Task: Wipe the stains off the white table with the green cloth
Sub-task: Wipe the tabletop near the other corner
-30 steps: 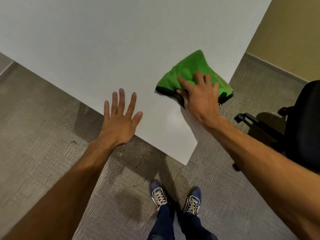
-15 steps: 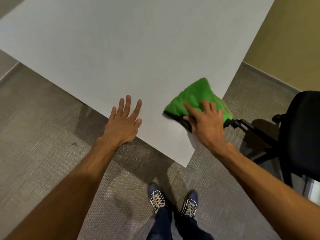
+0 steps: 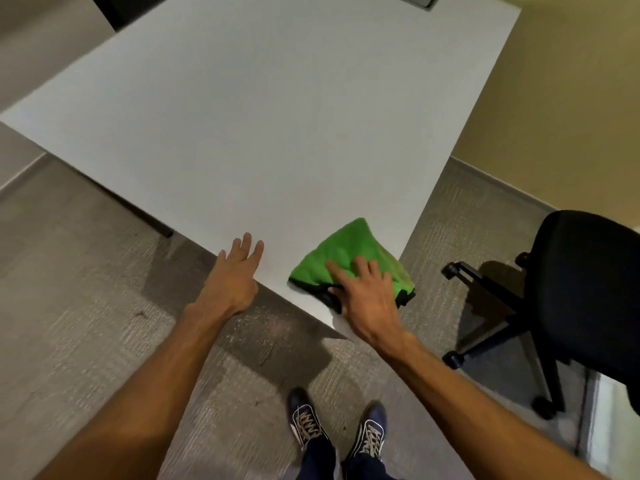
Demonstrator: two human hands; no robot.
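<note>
While no brand, label or writing can be read anywhere in view, the colours are plain enough: the green cloth (image 3: 346, 259) has a dark trimmed edge along its near side and lies bunched on the white table (image 3: 277, 116), right at the table's near corner, toward five o'clock from the tabletop's middle. Its long axis runs roughly from seven o'clock to one o'clock, with a peaked fold pointing up toward twelve and its right end reaching the table's right edge.

The right hand (image 3: 367, 296) lies palm down on the near part of the cloth, fingers spread and extended, pressing flat rather than closing around it; the thumb sits at the dark trim. The left hand (image 3: 233, 275) is flat and open at nine o'clock from the cloth, holding nothing, its fingertips over the table's near edge and its wrist out over the carpet (image 3: 86, 306).

At three o'clock from the cloth, apart from the table, stands a black office chair (image 3: 581, 292) on castors. Two dark blue laced shoes (image 3: 339, 427) show at six o'clock.
</note>
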